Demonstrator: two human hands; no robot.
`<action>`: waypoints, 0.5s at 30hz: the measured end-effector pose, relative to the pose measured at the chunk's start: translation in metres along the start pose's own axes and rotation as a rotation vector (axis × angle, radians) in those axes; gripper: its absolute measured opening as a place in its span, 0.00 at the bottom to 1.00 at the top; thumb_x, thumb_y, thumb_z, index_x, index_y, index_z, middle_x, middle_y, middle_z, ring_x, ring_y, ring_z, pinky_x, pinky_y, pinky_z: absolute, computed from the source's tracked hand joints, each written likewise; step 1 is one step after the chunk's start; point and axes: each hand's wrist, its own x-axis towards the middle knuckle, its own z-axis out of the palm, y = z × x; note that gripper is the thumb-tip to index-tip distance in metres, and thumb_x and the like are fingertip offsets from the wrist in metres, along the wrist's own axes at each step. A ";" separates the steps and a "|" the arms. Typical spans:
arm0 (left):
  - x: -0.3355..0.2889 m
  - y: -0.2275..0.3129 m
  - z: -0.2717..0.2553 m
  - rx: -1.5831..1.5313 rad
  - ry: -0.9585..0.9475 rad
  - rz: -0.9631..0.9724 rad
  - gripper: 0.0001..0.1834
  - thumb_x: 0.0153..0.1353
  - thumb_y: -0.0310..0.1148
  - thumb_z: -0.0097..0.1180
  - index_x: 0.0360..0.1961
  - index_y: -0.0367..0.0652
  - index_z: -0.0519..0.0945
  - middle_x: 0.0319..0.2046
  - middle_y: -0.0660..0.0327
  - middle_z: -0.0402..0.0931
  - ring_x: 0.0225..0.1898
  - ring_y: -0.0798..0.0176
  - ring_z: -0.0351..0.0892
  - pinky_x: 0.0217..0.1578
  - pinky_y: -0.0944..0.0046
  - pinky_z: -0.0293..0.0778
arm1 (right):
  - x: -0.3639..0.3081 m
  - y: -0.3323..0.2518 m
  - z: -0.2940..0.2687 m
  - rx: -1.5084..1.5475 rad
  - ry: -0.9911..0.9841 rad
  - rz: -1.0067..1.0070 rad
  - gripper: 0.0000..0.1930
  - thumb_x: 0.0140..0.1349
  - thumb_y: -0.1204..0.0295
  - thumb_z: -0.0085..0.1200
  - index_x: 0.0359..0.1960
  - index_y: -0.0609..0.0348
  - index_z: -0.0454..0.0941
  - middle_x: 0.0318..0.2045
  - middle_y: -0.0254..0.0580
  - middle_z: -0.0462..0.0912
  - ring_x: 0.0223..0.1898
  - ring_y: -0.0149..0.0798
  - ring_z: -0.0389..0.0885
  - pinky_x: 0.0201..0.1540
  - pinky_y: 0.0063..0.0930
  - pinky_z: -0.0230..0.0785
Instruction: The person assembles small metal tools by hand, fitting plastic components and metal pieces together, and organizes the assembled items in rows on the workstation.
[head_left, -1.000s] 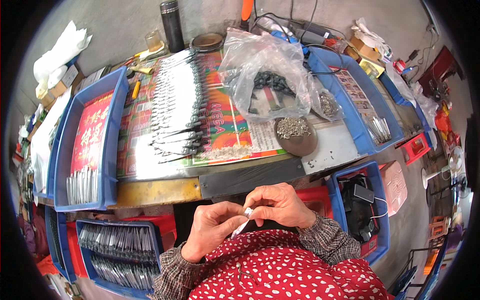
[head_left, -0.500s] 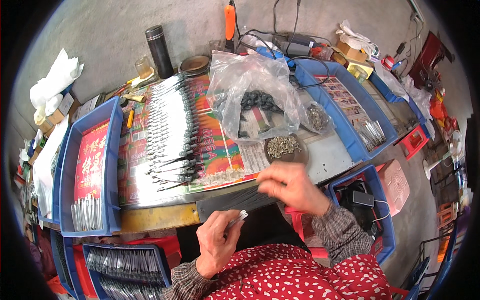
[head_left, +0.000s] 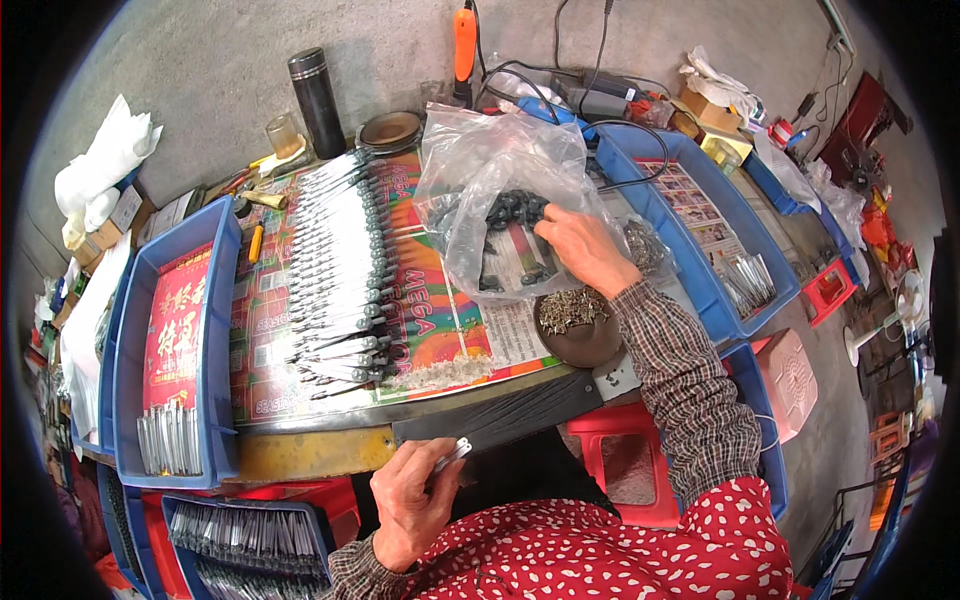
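My left hand (head_left: 410, 500) is closed, low in front of the table edge, around a couple of thin silvery metal strips (head_left: 455, 455) with small holes at their ends. My right hand (head_left: 585, 245) reaches over the table to a clear plastic bag (head_left: 468, 240). Its fingers are curled, and the fingertips meet the black moulded parts (head_left: 515, 207) at the bag's mouth; whether one is pinched cannot be made out. Below that wrist sits a round brown dish (head_left: 580, 345) heaped with small metal rivets or pins (head_left: 570, 308).
A long row of silvery pieces with black handles (head_left: 340, 260) lies on printed sheets. Blue trays with metal strips stand left (head_left: 228, 330) and right (head_left: 735, 190). A filled blue crate (head_left: 325, 530) sits lower left. A black flask (head_left: 316, 105) and cables are at the back.
My right hand has moved forward from above the table's front edge to the black parts in the bag. My left hand, still holding the metal strips, has shifted slightly down and left.
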 end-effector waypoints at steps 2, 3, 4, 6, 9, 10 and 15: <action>-0.002 -0.003 0.000 -0.014 0.005 0.001 0.12 0.49 0.18 0.64 0.37 0.37 0.81 0.26 0.57 0.77 0.21 0.62 0.73 0.23 0.67 0.68 | 0.002 0.001 0.005 0.026 0.003 -0.043 0.06 0.59 0.73 0.45 0.26 0.61 0.70 0.31 0.51 0.71 0.33 0.56 0.77 0.34 0.48 0.67; -0.002 -0.003 0.000 -0.013 0.006 -0.003 0.12 0.49 0.18 0.64 0.37 0.37 0.81 0.26 0.57 0.77 0.21 0.62 0.73 0.23 0.67 0.68 | 0.003 0.002 0.007 0.016 -0.003 -0.050 0.07 0.60 0.72 0.44 0.26 0.61 0.71 0.31 0.51 0.71 0.34 0.55 0.77 0.34 0.48 0.67; -0.002 -0.002 -0.001 -0.017 -0.001 -0.008 0.12 0.49 0.18 0.64 0.37 0.37 0.81 0.26 0.57 0.77 0.21 0.62 0.73 0.23 0.67 0.68 | 0.002 0.002 0.008 0.004 -0.010 -0.055 0.08 0.61 0.71 0.42 0.27 0.61 0.71 0.32 0.51 0.71 0.34 0.54 0.77 0.34 0.47 0.67; -0.002 -0.001 -0.001 -0.022 -0.009 -0.016 0.12 0.49 0.18 0.64 0.37 0.37 0.81 0.26 0.57 0.77 0.21 0.62 0.73 0.23 0.67 0.68 | 0.002 0.004 0.007 -0.014 -0.029 -0.054 0.09 0.61 0.69 0.42 0.27 0.61 0.71 0.32 0.51 0.71 0.34 0.54 0.77 0.34 0.47 0.67; 0.001 -0.001 -0.001 -0.015 -0.016 -0.024 0.12 0.50 0.18 0.64 0.37 0.36 0.81 0.26 0.57 0.77 0.21 0.63 0.73 0.23 0.67 0.67 | 0.003 0.003 0.004 -0.028 -0.048 -0.054 0.10 0.62 0.69 0.42 0.27 0.61 0.71 0.32 0.51 0.71 0.34 0.53 0.77 0.34 0.46 0.68; 0.001 -0.001 0.000 -0.011 -0.012 -0.015 0.12 0.50 0.18 0.64 0.37 0.36 0.81 0.26 0.57 0.77 0.21 0.63 0.73 0.23 0.68 0.67 | 0.002 0.002 0.003 -0.025 -0.051 -0.053 0.09 0.62 0.70 0.43 0.28 0.61 0.71 0.32 0.50 0.71 0.34 0.53 0.78 0.34 0.46 0.69; -0.003 0.002 0.003 -0.035 -0.011 -0.014 0.12 0.50 0.18 0.64 0.37 0.36 0.81 0.26 0.57 0.77 0.21 0.64 0.73 0.22 0.68 0.68 | -0.001 0.003 0.003 -0.064 -0.038 -0.094 0.05 0.58 0.74 0.48 0.28 0.62 0.71 0.32 0.49 0.72 0.35 0.53 0.79 0.34 0.45 0.70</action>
